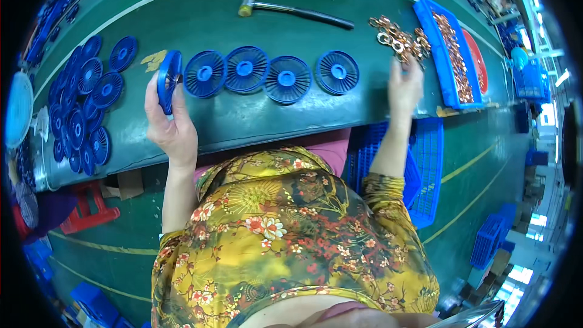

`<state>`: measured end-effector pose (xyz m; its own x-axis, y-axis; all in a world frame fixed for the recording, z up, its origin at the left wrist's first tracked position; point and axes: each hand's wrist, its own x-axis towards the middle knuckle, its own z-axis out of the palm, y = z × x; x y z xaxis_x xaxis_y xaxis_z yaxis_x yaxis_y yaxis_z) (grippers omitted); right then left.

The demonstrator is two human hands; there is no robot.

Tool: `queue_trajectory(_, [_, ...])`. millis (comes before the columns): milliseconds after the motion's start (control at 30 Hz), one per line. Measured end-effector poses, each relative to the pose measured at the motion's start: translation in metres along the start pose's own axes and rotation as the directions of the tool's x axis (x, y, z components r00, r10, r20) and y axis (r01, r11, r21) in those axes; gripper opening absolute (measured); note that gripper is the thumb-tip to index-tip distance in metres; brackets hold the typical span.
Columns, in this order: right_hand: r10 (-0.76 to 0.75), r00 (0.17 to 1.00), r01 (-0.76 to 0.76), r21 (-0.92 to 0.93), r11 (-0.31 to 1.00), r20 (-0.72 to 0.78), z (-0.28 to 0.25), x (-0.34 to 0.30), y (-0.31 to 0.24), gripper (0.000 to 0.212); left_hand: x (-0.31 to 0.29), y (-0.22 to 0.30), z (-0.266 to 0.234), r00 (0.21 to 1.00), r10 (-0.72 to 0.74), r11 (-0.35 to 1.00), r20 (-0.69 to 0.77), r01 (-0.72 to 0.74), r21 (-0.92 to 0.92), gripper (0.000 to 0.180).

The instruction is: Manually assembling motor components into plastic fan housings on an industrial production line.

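Observation:
My left hand (170, 129) pinches a blue plastic spoked disc (169, 82) by its rim, tilted up on edge above the bench. To its right a row of similar discs lies flat, among them one near the middle (245, 69) and one at the right end (337, 71). My right hand (404, 88) reaches to the near side of a loose pile of copper-coloured rings (395, 34). Its thumb and fingers are apart, and no ring shows between them.
A hammer (297, 11) with a yellow head lies across the back. A heap of blue discs (79, 109) covers the left end. A blue tray (449, 88) of copper rings and a red dish (477, 54) stand right. Blue crates (428, 170) sit below the bench edge.

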<state>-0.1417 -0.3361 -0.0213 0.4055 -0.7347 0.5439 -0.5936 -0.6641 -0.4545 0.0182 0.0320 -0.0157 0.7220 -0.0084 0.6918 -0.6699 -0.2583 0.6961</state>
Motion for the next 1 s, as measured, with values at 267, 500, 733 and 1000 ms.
queue_trajectory(267, [-0.004,0.982,0.034,-0.155,0.987,0.191,0.007,0.033,0.075,0.029,-0.004,-0.041,-0.017,0.901,-0.100,0.813,0.422,-0.170,0.557,0.039])
queue_trajectory(500, [0.026,0.999,-0.010,-0.298,0.955,0.048,0.014,0.045,0.093,0.032,0.042,-0.071,-0.052,0.974,-0.071,0.669,0.213,-0.112,0.735,0.055])
queue_trajectory(733, [-0.046,0.973,0.110,-0.277,0.955,0.227,-0.005,0.023,0.066,0.026,0.093,-0.121,-0.102,0.879,-0.424,0.256,0.217,-0.113,0.960,0.060])
queue_trajectory(1000, [-0.290,0.957,0.269,0.463,0.844,-0.028,-0.022,-0.016,-0.033,0.008,0.091,-0.128,-0.110,0.983,-0.141,0.757,-0.119,0.185,0.627,0.035])
